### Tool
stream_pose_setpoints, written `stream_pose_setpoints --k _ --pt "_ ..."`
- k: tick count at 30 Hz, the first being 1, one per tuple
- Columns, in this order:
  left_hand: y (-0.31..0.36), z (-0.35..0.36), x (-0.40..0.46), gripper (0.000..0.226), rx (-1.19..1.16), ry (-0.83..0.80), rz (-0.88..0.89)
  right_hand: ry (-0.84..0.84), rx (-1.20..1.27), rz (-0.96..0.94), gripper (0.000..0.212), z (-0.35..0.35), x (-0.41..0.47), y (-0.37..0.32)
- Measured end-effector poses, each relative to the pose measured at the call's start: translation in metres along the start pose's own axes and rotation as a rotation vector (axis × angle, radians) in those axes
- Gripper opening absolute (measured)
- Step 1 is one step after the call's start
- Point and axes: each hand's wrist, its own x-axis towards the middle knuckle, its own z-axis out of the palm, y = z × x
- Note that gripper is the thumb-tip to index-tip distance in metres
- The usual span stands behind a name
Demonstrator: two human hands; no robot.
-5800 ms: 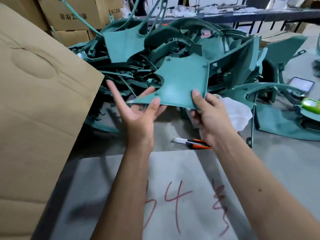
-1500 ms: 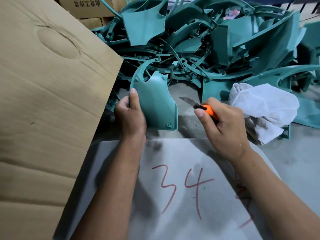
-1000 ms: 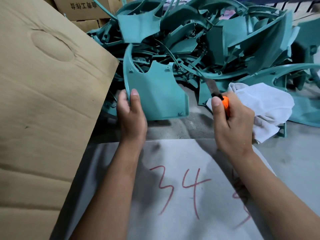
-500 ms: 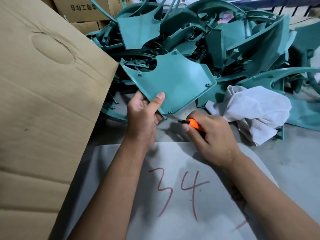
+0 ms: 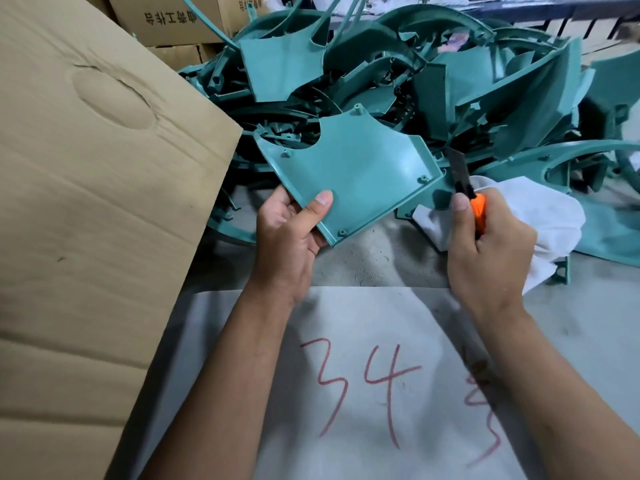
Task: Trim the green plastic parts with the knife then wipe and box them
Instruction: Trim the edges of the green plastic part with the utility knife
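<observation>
Beside the cardboard box [image 5: 104, 202], left hand [image 5: 287, 237] pinches green part [image 5: 353, 174]; right hand [image 5: 491, 251] grips knife [image 5: 465, 188].

a large cardboard flap [image 5: 97, 188] walls off the whole left side, leaning in toward the left hand [image 5: 287, 237]. ahead, a tangled pile of green parts [image 5: 433, 84] blocks any forward reach. to the right, a white cloth [image 5: 540, 216] lies just beside the right hand [image 5: 491, 251]. open passage remains between the two hands, over bare floor [image 5: 377, 261], and nearer, over the grey sheet [image 5: 374, 341] marked with red numerals.
</observation>
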Motion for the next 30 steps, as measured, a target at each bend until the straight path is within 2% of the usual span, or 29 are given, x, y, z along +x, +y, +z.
stream_pose_setpoints --k 3,7,10,14,17,20,22,26,30 --pt "0.000 -0.001 0.001 0.032 0.003 0.003 0.015 -0.007 0.036 -0.041 0.032 -0.002 0.000 -0.002" --pt "-0.003 0.000 0.001 0.032 -0.003 0.020 0.011 -0.220 0.126 -0.272 0.029 0.001 -0.008 -0.017" --pt "0.000 -0.001 0.002 0.033 -0.028 0.017 0.011 -0.333 0.071 -0.325 0.033 0.006 -0.010 -0.021" --pt "0.005 -0.003 0.002 0.036 -0.052 0.011 0.006 -0.206 0.078 -0.251 0.034 0.001 -0.007 -0.017" --pt "0.006 -0.003 -0.001 0.038 -0.039 -0.014 -0.001 -0.077 0.065 -0.150 0.036 -0.003 -0.001 -0.009" --pt "0.007 -0.003 -0.003 0.038 -0.041 -0.045 -0.017 -0.027 0.039 -0.017 0.036 -0.004 0.004 0.000" --pt "0.007 -0.003 -0.004 0.038 -0.038 -0.044 -0.021 -0.026 0.098 0.003 0.036 -0.007 0.006 0.004" --pt "0.006 -0.005 -0.004 0.038 -0.022 -0.026 -0.031 -0.155 0.256 -0.114 0.041 -0.010 0.003 0.000" --pt "0.007 -0.009 -0.002 0.039 0.003 0.003 -0.041 -0.207 0.247 -0.164 0.042 -0.006 0.001 -0.002"
